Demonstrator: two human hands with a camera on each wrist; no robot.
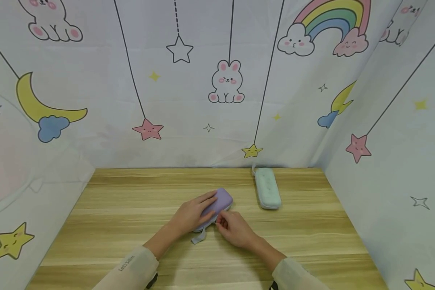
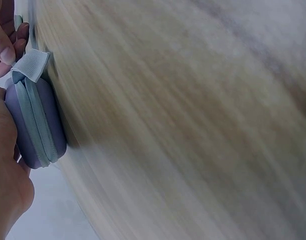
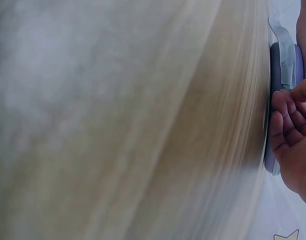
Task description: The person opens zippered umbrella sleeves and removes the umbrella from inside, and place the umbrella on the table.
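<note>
A purple zip case (image 1: 222, 197) with a pale grey zipper band lies at a slant on the wooden table. Over its top spreads my left hand (image 1: 188, 215), holding it with the fingers on the far side and the thumb nearer me. At the case's near right edge, my right hand (image 1: 235, 229) has its fingers curled and pinches the zipper pull (image 3: 287, 88), mostly hidden by the fingertips. A grey fabric loop (image 2: 31, 65) sticks out from the case's near end. The zipper band (image 2: 35, 117) looks closed at that end.
A mint green case (image 1: 268, 188) lies at the back right of the table (image 1: 130, 193), its strap toward the wall. Fabric walls (image 1: 188, 88) with cartoon prints stand behind and at both sides.
</note>
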